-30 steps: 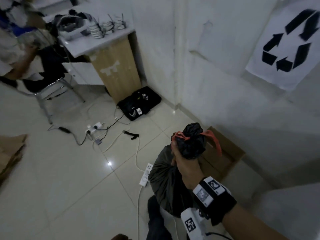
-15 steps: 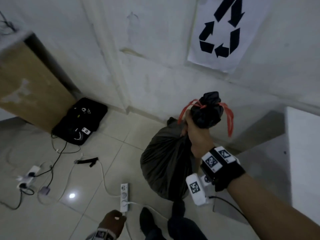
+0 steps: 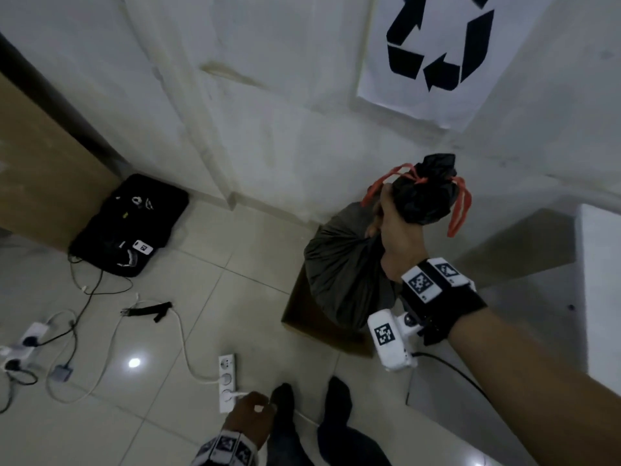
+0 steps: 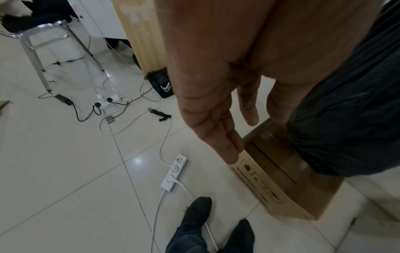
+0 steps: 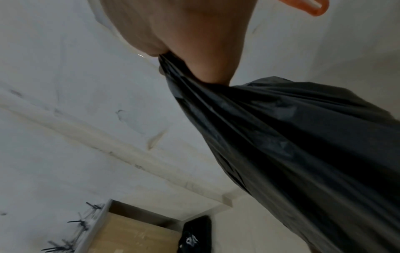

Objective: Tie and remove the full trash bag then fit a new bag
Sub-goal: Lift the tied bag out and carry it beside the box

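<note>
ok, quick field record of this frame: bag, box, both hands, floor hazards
trash bag: black, neck tied with red drawstring, hanging above the box
cardboard box: on the floor by the wall, open top, no new bag in it
right hand: grip closed round the bag's neck, below the knot
left hand: fingers straight, holding nothing
floor: white power strip with cable, near the feet

right hand [image 3: 398,237] raised, fist clenched; left hand [image 4: 218,95] low, fingers straight, relaxed

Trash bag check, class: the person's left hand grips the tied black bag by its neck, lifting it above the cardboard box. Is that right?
No: the right hand grips the trash bag by its neck above the cardboard box, as the head view shows.
</note>
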